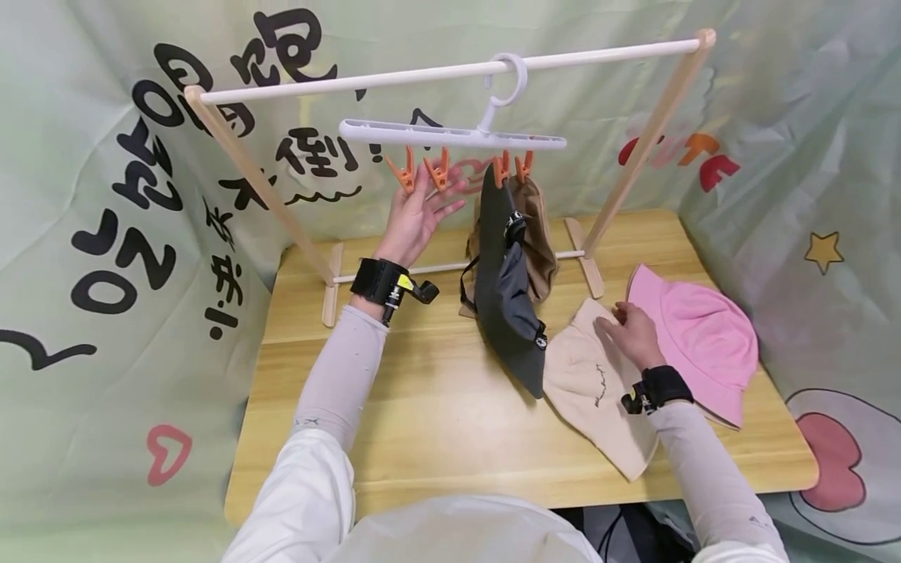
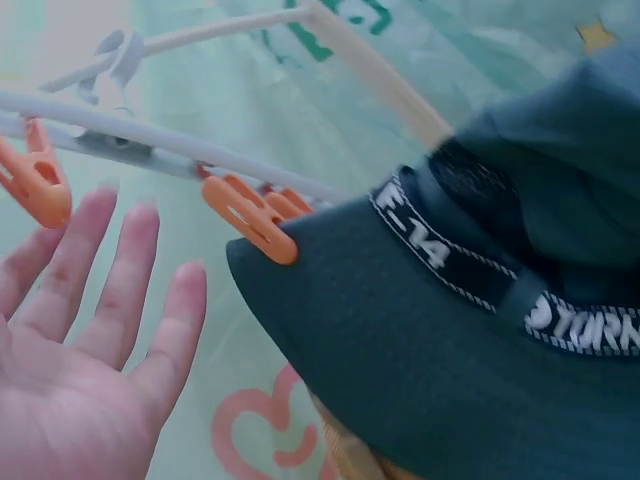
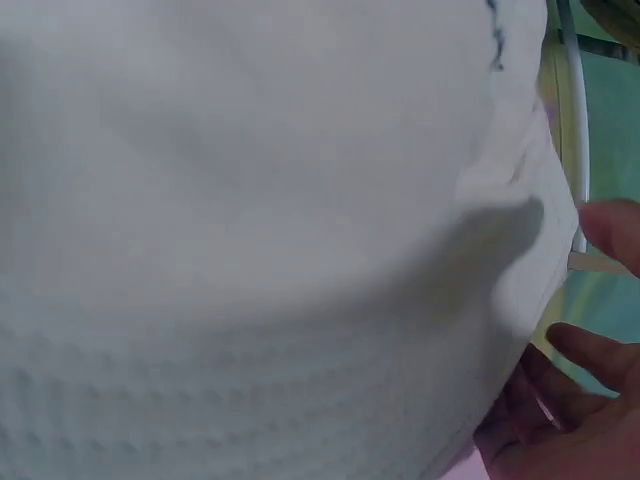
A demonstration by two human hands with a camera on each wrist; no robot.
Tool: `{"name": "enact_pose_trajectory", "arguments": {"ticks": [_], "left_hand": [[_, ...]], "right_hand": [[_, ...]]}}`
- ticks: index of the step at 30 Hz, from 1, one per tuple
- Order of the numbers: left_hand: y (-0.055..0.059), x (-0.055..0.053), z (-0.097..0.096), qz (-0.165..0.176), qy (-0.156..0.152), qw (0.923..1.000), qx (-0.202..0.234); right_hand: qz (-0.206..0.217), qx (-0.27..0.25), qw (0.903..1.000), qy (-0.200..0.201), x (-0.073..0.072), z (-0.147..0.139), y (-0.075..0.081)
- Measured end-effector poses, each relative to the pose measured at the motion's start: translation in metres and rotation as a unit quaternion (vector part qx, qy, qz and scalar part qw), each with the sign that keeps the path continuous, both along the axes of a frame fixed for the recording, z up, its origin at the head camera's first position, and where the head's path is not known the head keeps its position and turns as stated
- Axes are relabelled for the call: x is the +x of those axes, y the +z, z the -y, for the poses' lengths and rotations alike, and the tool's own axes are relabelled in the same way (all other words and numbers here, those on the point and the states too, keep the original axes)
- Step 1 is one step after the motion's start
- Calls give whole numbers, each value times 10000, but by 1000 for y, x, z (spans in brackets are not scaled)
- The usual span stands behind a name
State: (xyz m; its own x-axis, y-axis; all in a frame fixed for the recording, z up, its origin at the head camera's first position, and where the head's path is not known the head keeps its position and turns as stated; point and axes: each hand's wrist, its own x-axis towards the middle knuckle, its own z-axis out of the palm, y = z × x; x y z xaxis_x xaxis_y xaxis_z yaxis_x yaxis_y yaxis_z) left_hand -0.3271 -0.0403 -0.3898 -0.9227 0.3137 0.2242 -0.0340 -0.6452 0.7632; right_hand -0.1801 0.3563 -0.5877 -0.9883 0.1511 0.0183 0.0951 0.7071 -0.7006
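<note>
Toward the table's right edge, the right hand touches a cream hat, pinch unclear; toward the back, the left hand spreads its fingers beside orange clips.

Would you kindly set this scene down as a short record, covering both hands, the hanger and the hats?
left hand: fingers extended beside two orange clips
right hand: at the edge of the cream hat; grip unclear
hanger: hooked over the white rail
hanging: dark hat, with brown hat behind
on table: cream hat, pink hat
</note>
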Motion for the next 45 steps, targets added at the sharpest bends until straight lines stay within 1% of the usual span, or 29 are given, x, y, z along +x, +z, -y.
{"name": "enact_pose_trajectory", "arguments": {"ticks": [1, 3, 7, 8, 11, 13, 16, 19, 22, 25, 28, 30, 33, 38, 42, 45], "left_hand": [[0, 0, 1, 40, -68, 9999, 110], [-1, 1, 1, 231, -234, 9987, 385], [-4, 2, 3, 586, -580, 9930, 844], [-5, 2, 3, 619, -661, 9914, 949], [-5, 2, 3, 539, -929, 9868, 1210], [-3, 2, 3, 458, -1121, 9842, 1295], [0, 3, 2, 277, -1376, 9827, 1209], [4, 4, 2, 105, -1498, 9834, 1021], [9, 5, 1, -91, -1498, 9855, 794], [15, 5, 0, -269, -1492, 9870, 539], [22, 5, -2, -456, -1491, 9871, 366], [25, 3, -3, -508, -1475, 9872, 334], [27, 2, -3, -600, -1402, 9880, 257], [29, 0, -2, -548, -1260, 9903, 215], [33, -2, -1, -542, -1140, 9918, 198], [38, -5, -1, -634, -1070, 9922, 114]], "right_hand": [[2, 140, 9999, 75, 0, -1, -1], [100, 390, 9990, 201, 0, -3, -2], [575, 604, 9959, 353, 1, -4, -4], [689, 631, 9949, 389, 1, -4, -3], [943, 619, 9924, 496, 0, -5, 2], [1072, 617, 9908, 542, -1, -6, 6], [1286, 485, 9886, 622, 0, -7, 10], [1406, 164, 9878, 647, 2, -8, 11], [1166, -266, 9909, 610, 4, -10, 10], [750, -645, 9937, 525, 7, -11, 13], [445, -1095, 9916, 528, 9, -12, 15], [347, -1333, 9891, 519, 11, -13, 17], [264, -1409, 9887, 442, 15, -13, 21], [88, -1118, 9935, 168, 28, -13, 36], [-156, -1076, 9939, -209, 44, -11, 48], [-296, -1060, 9924, -542, 59, -8, 55]]}}
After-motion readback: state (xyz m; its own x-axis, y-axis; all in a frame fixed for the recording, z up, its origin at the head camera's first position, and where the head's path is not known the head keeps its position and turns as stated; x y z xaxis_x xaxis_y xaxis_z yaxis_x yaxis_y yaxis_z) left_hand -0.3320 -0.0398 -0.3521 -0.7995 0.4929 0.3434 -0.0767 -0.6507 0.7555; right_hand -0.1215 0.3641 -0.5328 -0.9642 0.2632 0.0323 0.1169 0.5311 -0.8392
